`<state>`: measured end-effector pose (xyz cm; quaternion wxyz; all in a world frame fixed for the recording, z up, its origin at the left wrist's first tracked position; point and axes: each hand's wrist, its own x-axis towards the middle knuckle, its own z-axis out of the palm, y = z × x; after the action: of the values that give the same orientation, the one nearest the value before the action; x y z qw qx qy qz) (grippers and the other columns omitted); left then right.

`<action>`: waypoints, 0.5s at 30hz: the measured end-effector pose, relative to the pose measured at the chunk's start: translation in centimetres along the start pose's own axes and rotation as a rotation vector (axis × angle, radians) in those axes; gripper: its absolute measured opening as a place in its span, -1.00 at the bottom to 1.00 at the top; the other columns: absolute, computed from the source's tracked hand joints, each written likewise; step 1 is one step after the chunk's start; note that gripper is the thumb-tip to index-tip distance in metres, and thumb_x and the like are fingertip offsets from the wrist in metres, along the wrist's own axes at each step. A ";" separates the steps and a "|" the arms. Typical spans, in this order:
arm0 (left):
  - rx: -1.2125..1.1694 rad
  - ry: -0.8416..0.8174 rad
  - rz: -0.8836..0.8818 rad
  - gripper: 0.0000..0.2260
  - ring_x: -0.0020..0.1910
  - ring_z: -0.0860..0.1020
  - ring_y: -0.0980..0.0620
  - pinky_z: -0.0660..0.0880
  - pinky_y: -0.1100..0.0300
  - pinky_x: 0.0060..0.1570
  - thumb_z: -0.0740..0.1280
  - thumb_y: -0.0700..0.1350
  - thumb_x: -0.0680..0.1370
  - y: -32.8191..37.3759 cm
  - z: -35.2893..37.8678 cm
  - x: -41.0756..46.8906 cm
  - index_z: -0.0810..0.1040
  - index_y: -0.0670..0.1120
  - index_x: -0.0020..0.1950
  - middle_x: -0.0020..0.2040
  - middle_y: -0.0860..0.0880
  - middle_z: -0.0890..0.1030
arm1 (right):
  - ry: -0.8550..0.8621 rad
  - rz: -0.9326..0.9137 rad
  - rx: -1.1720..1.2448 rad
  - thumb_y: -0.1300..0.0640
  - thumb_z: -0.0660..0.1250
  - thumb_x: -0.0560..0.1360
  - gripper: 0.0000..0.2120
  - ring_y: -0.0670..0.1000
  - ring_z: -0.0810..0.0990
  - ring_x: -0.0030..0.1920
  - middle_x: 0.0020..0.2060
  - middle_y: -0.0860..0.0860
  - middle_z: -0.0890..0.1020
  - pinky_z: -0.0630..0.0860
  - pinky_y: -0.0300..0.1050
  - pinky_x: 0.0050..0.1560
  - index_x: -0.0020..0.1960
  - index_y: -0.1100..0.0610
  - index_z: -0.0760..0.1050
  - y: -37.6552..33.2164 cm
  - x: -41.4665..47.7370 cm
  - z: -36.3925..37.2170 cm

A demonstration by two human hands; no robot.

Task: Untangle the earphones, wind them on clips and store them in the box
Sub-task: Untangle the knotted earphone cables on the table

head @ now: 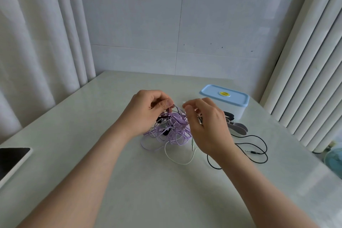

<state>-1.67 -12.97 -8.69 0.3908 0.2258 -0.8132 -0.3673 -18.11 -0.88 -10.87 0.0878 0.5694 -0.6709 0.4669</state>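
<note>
Right now, working the tangle (169, 130) just left of the box (224, 102), lid on. Pinches a black strand at the top of the heap with the left hand (148, 106), thumb and forefinger closed on it. Hovers the right hand (208, 126) over the box side of the heap, fingers curled and blurred; cannot tell whether gripping or empty.

Risks cinching the purple loops tighter, probably, by pulling that strand straight up. Risks dragging the whole heap too, and sweeping the clips (238, 127) lying at the box's front, or catching the black cord (255, 152) trailing in front of the box. Might also snag a plug in the white loop (182, 164), nearer than the box.

All on a pale, glossy table (129, 181), box towards its far right corner. Far left of the box, a dark tablet (13, 161) at the table edge. Behind the box, a white tiled wall (148, 24); white curtains (37, 42) on both flanks; low and right of the box, a sliver of teal fan (335, 161).
</note>
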 end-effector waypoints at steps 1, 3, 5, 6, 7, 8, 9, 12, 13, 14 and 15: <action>0.006 -0.004 -0.001 -0.89 -0.14 0.71 0.03 0.63 0.06 0.00 0.41 -0.11 0.65 0.0 0.1 0.0 0.71 -0.04 -0.04 -0.17 0.03 0.74 | -0.019 -0.001 0.024 0.02 0.28 0.69 -0.81 -0.15 0.58 -0.03 -0.05 -0.16 0.62 0.45 -0.12 0.06 0.07 -0.03 0.68 -0.2 0.0 0.0; 0.018 -0.014 0.008 -0.90 -0.12 0.71 0.04 0.64 0.02 0.04 0.41 -0.10 0.65 0.0 0.1 0.0 0.70 -0.03 -0.03 -0.16 0.05 0.74 | -0.078 0.005 0.084 0.03 0.28 0.69 -0.79 -0.14 0.62 -0.06 -0.13 -0.16 0.67 0.45 -0.21 -0.01 0.05 -0.02 0.70 -0.7 0.1 -0.1; 0.025 -0.024 0.022 -0.90 -0.10 0.72 0.05 0.64 -0.03 0.08 0.41 -0.09 0.65 0.0 0.1 0.0 0.69 -0.03 -0.03 -0.15 0.07 0.74 | -0.141 0.025 0.141 0.08 0.32 0.68 -0.81 -0.13 0.63 -0.16 -0.25 -0.13 0.69 0.43 -0.32 -0.15 0.00 0.03 0.70 -0.9 0.1 -0.2; 0.027 -0.027 0.032 -0.90 -0.10 0.72 0.05 0.64 -0.05 0.08 0.41 -0.09 0.65 0.1 0.0 0.0 0.68 -0.03 -0.04 -0.15 0.07 0.74 | -0.160 0.036 0.154 0.09 0.34 0.66 -0.83 -0.12 0.62 -0.19 -0.28 -0.13 0.69 0.40 -0.36 -0.21 -0.01 0.03 0.70 -1.0 0.1 -0.2; 0.031 -0.027 0.043 -0.90 -0.11 0.72 0.04 0.64 -0.05 0.07 0.40 -0.10 0.66 0.1 0.0 -0.1 0.67 -0.03 -0.04 -0.15 0.06 0.74 | -0.173 0.047 0.163 0.08 0.37 0.65 -0.86 -0.11 0.61 -0.23 -0.28 -0.13 0.68 0.38 -0.38 -0.25 -0.02 0.02 0.69 -1.0 0.1 -0.3; 0.038 -0.020 0.055 -0.90 -0.11 0.71 0.04 0.64 -0.04 0.05 0.40 -0.10 0.66 0.2 0.0 -0.1 0.67 -0.03 -0.05 -0.16 0.06 0.73 | -0.184 0.056 0.170 0.07 0.40 0.63 -0.90 -0.10 0.60 -0.26 -0.27 -0.13 0.67 0.37 -0.37 -0.27 -0.02 0.01 0.69 -1.0 0.0 -0.2; 0.051 -0.010 0.067 -0.90 -0.13 0.71 0.04 0.64 -0.02 0.03 0.40 -0.10 0.66 0.2 0.1 -0.2 0.66 -0.01 -0.05 -0.16 0.07 0.73 | -0.195 0.061 0.175 0.06 0.42 0.62 -0.93 -0.10 0.59 -0.28 -0.26 -0.13 0.66 0.36 -0.36 -0.28 -0.01 0.00 0.68 -1.0 0.0 -0.3; 0.142 0.036 0.092 -0.89 -0.25 0.67 0.12 0.59 0.16 -0.11 0.40 -0.07 0.66 0.4 0.2 -0.3 0.65 0.04 -0.07 -0.16 0.14 0.70 | -0.210 0.073 0.164 0.07 0.48 0.57 -0.99 -0.12 0.57 -0.36 -0.29 -0.18 0.64 0.34 -0.38 -0.32 -0.02 -0.01 0.66 -1.0 0.0 -0.2; 0.165 0.052 0.096 -0.89 -0.29 0.65 0.12 0.57 0.20 -0.16 0.40 -0.06 0.66 0.5 0.3 -0.3 0.65 0.03 -0.06 -0.17 0.14 0.68 | -0.204 0.075 0.151 0.07 0.49 0.55 -0.97 -0.12 0.57 -0.36 -0.30 -0.19 0.64 0.34 -0.39 -0.32 -0.04 -0.01 0.65 -1.1 -0.1 -0.2; 0.180 0.072 0.099 -0.89 -0.31 0.66 0.11 0.56 0.22 -0.19 0.39 -0.06 0.66 0.6 0.3 -0.4 0.64 0.02 -0.06 -0.17 0.12 0.67 | -0.194 0.072 0.134 0.06 0.50 0.53 -0.96 -0.13 0.58 -0.35 -0.30 -0.19 0.64 0.35 -0.39 -0.31 -0.05 -0.02 0.65 -1.1 -0.1 -0.3; 0.188 0.095 0.101 -0.89 -0.32 0.67 0.11 0.55 0.25 -0.21 0.38 -0.06 0.67 0.6 0.3 -0.4 0.62 0.00 -0.05 -0.18 0.10 0.66 | -0.182 0.067 0.114 0.05 0.51 0.51 -0.95 -0.14 0.58 -0.33 -0.27 -0.18 0.66 0.36 -0.39 -0.30 -0.07 -0.03 0.65 -1.1 -0.2 -0.3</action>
<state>-1.78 -12.18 -8.51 0.4239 0.2374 -0.8349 -0.2585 -17.27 -0.42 -10.22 -0.0216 0.5907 -0.6670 0.4535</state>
